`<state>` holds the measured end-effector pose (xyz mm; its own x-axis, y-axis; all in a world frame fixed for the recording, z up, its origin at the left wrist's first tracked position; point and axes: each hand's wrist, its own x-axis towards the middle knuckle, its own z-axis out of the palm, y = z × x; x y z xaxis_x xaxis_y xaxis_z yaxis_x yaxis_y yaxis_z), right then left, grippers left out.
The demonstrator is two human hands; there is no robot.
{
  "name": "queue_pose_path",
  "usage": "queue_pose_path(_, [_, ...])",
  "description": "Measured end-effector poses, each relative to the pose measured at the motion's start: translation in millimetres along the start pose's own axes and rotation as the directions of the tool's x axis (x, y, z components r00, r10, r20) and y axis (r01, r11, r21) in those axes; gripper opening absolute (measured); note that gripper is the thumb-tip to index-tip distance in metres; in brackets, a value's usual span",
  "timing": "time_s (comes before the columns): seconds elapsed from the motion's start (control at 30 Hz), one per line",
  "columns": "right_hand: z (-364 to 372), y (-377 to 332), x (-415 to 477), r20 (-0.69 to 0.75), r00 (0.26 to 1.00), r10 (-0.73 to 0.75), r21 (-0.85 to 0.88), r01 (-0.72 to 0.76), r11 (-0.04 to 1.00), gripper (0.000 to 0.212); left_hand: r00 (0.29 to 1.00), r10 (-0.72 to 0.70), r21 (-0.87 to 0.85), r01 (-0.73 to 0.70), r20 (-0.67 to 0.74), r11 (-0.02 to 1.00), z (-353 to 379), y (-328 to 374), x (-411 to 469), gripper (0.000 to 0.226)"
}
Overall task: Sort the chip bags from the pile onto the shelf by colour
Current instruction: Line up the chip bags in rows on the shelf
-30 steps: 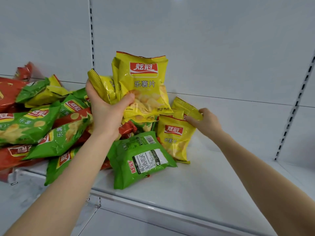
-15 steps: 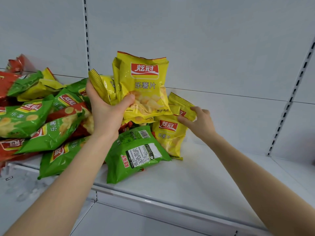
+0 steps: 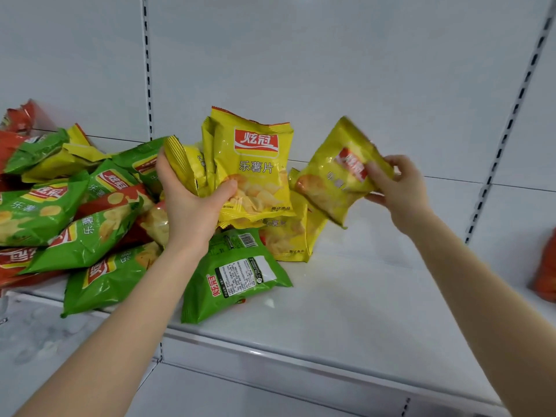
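Gripping yellow bunch, left hand; right hand pinches yellow bag.

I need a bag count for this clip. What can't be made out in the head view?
Head view:
The yellow bag in the right hand: blurred, print unreadable.
The bunch in the left hand: the front yellow bag hides how many sit behind it.
The pile: cut off by the left edge, lower bags buried.
The orange thing at the right edge: cut off and blurred.

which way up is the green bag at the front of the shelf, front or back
Back side up: the green bag lies flat on the shelf, showing its barcode and printed label panel.
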<state>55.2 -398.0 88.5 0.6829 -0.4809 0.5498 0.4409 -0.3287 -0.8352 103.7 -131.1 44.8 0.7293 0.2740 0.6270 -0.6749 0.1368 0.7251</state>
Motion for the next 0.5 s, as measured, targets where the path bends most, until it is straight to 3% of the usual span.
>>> queue_pose_path(0.17, [-33, -21, -17, 0.064, 0.998, 0.009, 0.162, -0.019, 0.987, 0.013, 0.997, 0.05, 0.021, -0.051, 0.063, 0.998, 13, 8, -8, 0.098])
queue_pose_path(0.37, [-81, -34, -70, -0.136, 0.988, 0.068, 0.164, -0.045, 0.985, 0.015, 0.981, 0.089, -0.023, -0.086, 0.175, 0.996, 37, 23, -29, 0.099])
queue_pose_path(0.5, [-127, -29, -126, -0.367, 0.917, 0.157, 0.174, -0.099, 0.98, 0.01, 0.943, 0.039, -0.15, 0.012, 0.33, 0.989, 73, 32, -75, 0.095])
